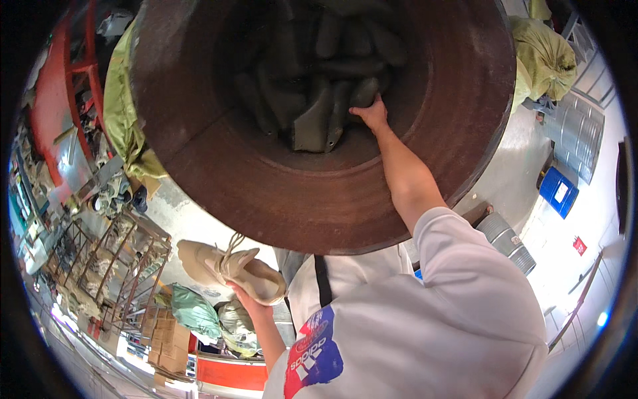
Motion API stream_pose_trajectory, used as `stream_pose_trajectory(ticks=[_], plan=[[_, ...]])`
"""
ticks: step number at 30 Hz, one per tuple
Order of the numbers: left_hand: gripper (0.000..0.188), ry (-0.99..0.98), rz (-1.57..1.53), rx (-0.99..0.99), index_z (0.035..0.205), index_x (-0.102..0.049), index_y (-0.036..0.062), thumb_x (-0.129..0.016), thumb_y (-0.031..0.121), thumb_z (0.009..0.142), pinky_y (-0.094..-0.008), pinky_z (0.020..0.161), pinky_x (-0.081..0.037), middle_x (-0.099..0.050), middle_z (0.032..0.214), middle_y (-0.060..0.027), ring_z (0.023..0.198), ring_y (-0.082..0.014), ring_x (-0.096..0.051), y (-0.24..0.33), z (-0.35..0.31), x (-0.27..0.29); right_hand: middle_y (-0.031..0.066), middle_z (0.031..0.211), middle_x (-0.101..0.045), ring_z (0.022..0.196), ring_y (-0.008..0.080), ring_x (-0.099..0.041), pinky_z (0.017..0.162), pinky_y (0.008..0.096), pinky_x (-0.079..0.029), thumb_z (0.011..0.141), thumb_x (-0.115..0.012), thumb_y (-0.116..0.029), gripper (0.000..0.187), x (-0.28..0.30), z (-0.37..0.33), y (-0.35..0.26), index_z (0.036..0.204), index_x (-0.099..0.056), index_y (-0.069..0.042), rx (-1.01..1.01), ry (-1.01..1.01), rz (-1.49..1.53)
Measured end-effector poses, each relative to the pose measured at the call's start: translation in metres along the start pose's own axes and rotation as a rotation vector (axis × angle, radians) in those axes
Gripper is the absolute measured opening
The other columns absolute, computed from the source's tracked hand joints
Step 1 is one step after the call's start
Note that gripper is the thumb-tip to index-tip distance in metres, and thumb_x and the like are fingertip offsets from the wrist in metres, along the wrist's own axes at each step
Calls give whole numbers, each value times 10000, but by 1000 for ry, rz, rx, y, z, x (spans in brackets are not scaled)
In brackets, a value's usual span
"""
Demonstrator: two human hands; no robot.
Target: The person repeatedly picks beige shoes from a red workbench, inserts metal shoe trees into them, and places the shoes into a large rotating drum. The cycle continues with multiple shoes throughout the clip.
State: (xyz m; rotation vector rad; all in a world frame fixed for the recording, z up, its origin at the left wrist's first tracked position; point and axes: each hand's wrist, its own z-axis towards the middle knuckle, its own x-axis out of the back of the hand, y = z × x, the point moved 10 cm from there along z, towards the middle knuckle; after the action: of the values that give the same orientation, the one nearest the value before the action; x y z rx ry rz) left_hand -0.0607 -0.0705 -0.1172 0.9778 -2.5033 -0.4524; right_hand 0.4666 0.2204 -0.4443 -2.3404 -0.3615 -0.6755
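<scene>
My left hand is closed under a beige lace-up shoe, holding it outside the big bowl's near rim. The shoe's opening is toward me and its laces stand up loosely. Into a large dark brown round bowl reaches my right arm. Down there my right hand is closed on the end of a dark grey shoe last; its fingers are partly hidden. Several more dark shoe lasts lie piled around it, and deep shadow hides the far ones.
A rusty metal rack with shoes is at the left, near cardboard boxes and green sacks. Yellow-green sacks stand at the far right. Along the right are a blue drum and grey metal drums.
</scene>
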Motion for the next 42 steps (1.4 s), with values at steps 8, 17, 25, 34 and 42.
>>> stream_pose_trajectory(ticks=[8, 17, 25, 34, 42], plan=[[915, -118, -217, -137, 1584, -306, 169, -385, 804, 929, -480, 1211, -299, -365, 1592, -70, 1446, -302, -365, 26, 4, -34, 230, 1291, -661, 1179, 371, -644, 1019, 442, -510, 600, -921, -447, 989, 30, -44, -215, 1380, -548, 33, 275, -180, -326], [802, -294, -448, -673, 1573, -295, 46, -342, 647, 1044, -413, 1201, -323, -387, 1577, -102, 1431, -260, -392, 231, -33, -39, 116, 1241, -667, 1151, 221, -630, 1023, 370, -496, 619, -973, -197, 848, 62, -368, -500, 1317, -548, 29, 846, -798, 25], [732, -355, -474, -855, 1466, -444, -31, -513, 556, 1033, -361, 1048, -481, -593, 1367, -121, 1213, -195, -590, 354, -69, 92, 166, 1145, -702, 1065, 228, -673, 955, 352, -513, 637, -941, -346, 900, -90, -580, -496, 1342, -535, 38, 1012, -1298, -272], [869, -642, -23, -769, 1480, -435, 6, -462, 710, 972, -337, 1029, -488, -596, 1356, -121, 1213, -190, -591, 379, -63, 180, 171, 1075, -711, 973, 248, -688, 892, 339, -535, 645, -915, -406, 828, -214, -684, -496, 1253, -604, 62, 1024, -1421, -622], [891, -630, -692, -607, 1552, -348, 54, -507, 699, 957, -431, 1094, -474, -519, 1470, -158, 1303, -280, -557, 293, 49, 217, 106, 1097, -701, 914, 152, -655, 853, 294, -513, 837, -803, -352, 680, -297, -712, -564, 1353, -590, 36, 853, -1239, -595]])
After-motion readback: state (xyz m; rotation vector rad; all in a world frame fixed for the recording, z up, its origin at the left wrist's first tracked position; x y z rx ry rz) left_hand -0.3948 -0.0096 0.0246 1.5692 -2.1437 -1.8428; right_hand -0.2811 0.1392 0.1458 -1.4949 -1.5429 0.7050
